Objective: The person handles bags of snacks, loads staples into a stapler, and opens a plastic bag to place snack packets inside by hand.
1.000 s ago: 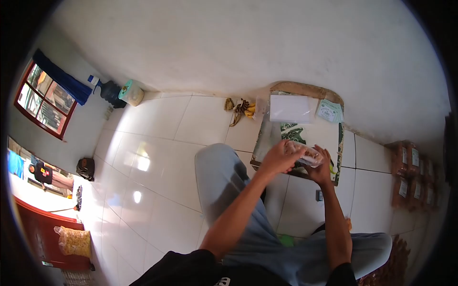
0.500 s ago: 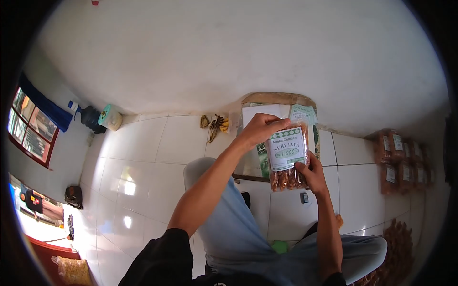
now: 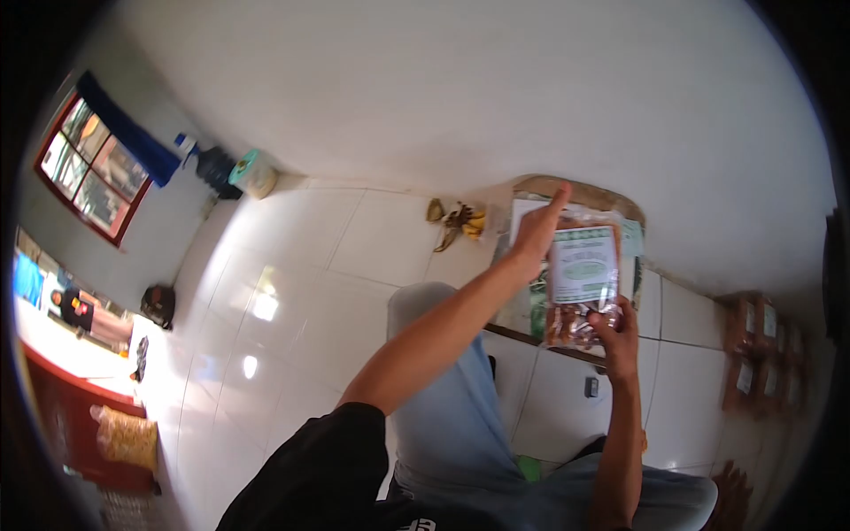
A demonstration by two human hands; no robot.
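A clear plastic snack packet [image 3: 584,264] with reddish-brown contents and a white-and-green printed label is held up in front of me, tilted slightly. My right hand [image 3: 617,336] grips its lower right corner, thumb on the front and the other fingers behind. At the upper left edge is my left hand [image 3: 536,237], fingers straight and pointing up along the packet's side. Behind the packet, a low wooden-edged board [image 3: 580,188] leans near the wall, with a paper sheet [image 3: 524,210] and a green-white label [image 3: 631,237] on it.
Filled, labelled packets [image 3: 753,345] stand stacked at the right. A small dark object [image 3: 591,387] lies on the tiled floor near my knees. Bananas [image 3: 474,221] lie by the wall, with a lidded tub [image 3: 254,174] and water jug [image 3: 218,171] farther left. Another person [image 3: 80,310] is outside the doorway.
My left hand has slid from the packet's top edge to its upper left side, fingers straightening. The right hand keeps its grip low on the packet. The view has turned.
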